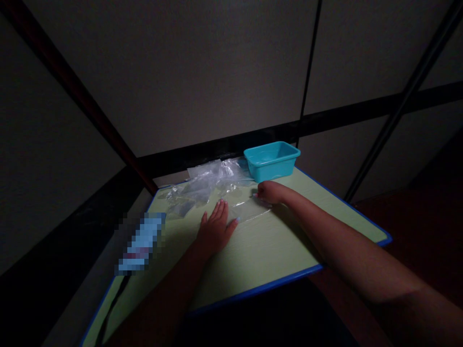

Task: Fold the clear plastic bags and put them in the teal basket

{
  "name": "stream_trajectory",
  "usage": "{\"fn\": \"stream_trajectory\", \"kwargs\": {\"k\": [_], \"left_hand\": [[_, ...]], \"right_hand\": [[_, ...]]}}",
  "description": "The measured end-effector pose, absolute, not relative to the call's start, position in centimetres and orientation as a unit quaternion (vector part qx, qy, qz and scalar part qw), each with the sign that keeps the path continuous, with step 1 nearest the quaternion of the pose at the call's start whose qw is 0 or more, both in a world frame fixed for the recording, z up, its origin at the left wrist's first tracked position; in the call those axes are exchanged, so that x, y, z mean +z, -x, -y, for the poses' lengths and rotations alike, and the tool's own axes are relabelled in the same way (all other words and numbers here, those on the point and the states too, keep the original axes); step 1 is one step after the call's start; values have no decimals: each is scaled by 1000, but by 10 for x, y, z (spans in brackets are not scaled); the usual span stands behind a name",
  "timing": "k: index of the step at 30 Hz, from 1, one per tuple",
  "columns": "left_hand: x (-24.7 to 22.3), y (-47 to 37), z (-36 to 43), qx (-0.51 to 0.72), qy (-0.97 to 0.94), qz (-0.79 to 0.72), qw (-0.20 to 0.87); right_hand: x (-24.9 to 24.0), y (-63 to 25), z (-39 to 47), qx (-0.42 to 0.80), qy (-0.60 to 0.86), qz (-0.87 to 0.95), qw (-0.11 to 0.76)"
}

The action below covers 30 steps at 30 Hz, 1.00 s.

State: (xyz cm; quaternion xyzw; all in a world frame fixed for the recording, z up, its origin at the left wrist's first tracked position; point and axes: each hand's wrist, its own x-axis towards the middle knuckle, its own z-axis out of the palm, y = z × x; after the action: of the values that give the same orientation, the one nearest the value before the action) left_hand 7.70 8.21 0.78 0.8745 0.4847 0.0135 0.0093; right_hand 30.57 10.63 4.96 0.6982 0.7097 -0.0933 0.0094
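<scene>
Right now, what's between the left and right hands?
In the head view, a clear, thin plastic piece lies on the pale-green tabletop between the left hand and right hand.

We rest our spread left hand [215,226] on a pale-green, blue-edged table [260,255], at one end of a flat, clear plastic film [248,210]; our curled right hand [268,192] grips the other. Beyond, crumpled transparent plastic [208,183] lies beside a turquoise rectangular plastic tub [274,170].

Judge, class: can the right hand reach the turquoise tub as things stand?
Probably yes: the right hand is just in front of the turquoise tub, nothing visibly blocking it, though it seems to pinch clear plastic.
</scene>
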Motion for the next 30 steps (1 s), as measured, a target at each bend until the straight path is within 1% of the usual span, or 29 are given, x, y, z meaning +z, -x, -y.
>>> {"fn": "stream_trajectory", "kwargs": {"k": [5, 15, 27, 30], "left_hand": [[9, -77, -81, 1, -877, -481, 0], [8, -78, -80, 10, -874, -485, -4], [16, -78, -68, 60, -872, -475, -101], [14, -81, -66, 64, -875, -468, -102]], "right_hand": [[48, -303, -108, -103, -707, -700, -12], [39, -293, -103, -67, -749, -659, -14], [42, -293, -105, -93, -726, -681, -18], [41, -293, -106, -90, -725, -683, -12]]}}
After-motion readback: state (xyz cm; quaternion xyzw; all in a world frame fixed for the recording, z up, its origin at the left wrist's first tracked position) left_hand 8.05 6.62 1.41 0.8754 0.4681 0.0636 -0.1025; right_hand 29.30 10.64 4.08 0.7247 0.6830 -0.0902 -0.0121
